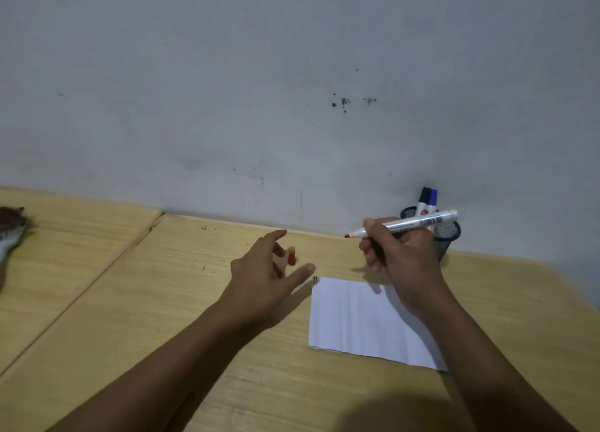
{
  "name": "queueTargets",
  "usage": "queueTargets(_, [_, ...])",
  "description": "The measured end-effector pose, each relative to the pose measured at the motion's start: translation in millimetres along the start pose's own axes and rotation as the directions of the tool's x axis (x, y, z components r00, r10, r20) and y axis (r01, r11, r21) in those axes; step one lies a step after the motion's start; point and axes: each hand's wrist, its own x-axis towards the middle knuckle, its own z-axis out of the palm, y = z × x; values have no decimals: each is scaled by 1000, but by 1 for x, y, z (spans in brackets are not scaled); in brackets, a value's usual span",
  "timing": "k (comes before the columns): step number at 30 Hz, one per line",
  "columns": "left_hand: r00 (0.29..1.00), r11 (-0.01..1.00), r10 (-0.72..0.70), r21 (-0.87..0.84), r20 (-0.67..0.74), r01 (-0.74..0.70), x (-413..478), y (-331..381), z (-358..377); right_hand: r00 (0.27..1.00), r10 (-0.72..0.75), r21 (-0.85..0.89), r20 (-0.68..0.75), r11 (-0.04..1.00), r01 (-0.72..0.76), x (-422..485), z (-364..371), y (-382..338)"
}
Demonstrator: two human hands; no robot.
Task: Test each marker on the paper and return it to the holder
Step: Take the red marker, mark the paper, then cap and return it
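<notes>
My right hand (pixel 401 253) grips an uncapped red marker (pixel 418 221), held nearly level above the table with its red tip pointing left. The white paper (pixel 360 321) lies flat below that hand, with small marks at its top left corner. My left hand (pixel 266 272) hovers left of the paper with fingers spread; a red cap (pixel 293 257) shows between its fingers. A black mesh holder (pixel 446 233) stands by the wall behind my right hand. It holds a black-capped marker (pixel 423 199) and a blue-capped marker (pixel 432 199).
The wooden table (pixel 162 285) has a seam running diagonally on the left. A dark and pale object (pixel 11 233) lies at the far left edge. A grey wall (pixel 259 107) closes off the back.
</notes>
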Motion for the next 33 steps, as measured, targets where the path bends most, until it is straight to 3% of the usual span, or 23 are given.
queueTargets(6, [993, 940, -87, 338, 82, 55, 39, 15, -1, 1000, -15, -43, -10, 999, 15, -14, -9, -34])
queueTargets(8, [997, 961, -58, 273, 48, 43, 40, 27, -6, 999, -17, -21, -31, 1000, 16, -21, -16, -46])
queueTargets(10, [999, 1000, 4, 23, 44, -5, 35, 48, -14, 998, -14, 13, -55, 1000, 15, -27, -23, -58])
queueTargets(12, [995, 962, 79, -267, 68, -58, 21, 79, -23, 997, -4, 39, -77, 999, 7, -32, -27, -69])
queueTargets(14, [982, 907, 161, -406, 95, -110, 7, 111, -30, 996, -9, 49, -84, 999, 13, -36, -29, -81])
queueTargets(21, [939, 832, 328, -501, 99, -238, -19, 177, -40, 987, -149, -12, -53, 989, 149, -53, -41, -124])
queueTargets(28, [878, 812, 447, -491, 175, -315, -21, 206, -41, 969, -243, -114, 38, 963, 246, -64, -62, -154])
queueTargets(31, [860, 795, 504, -432, 81, -426, -23, 219, -37, 969, -246, -127, 36, 960, 248, -65, -65, -161])
queueTargets(33, [831, 802, 554, -242, -39, -546, -23, 224, -33, 974, -227, -116, 14, 967, 227, -64, -66, -165])
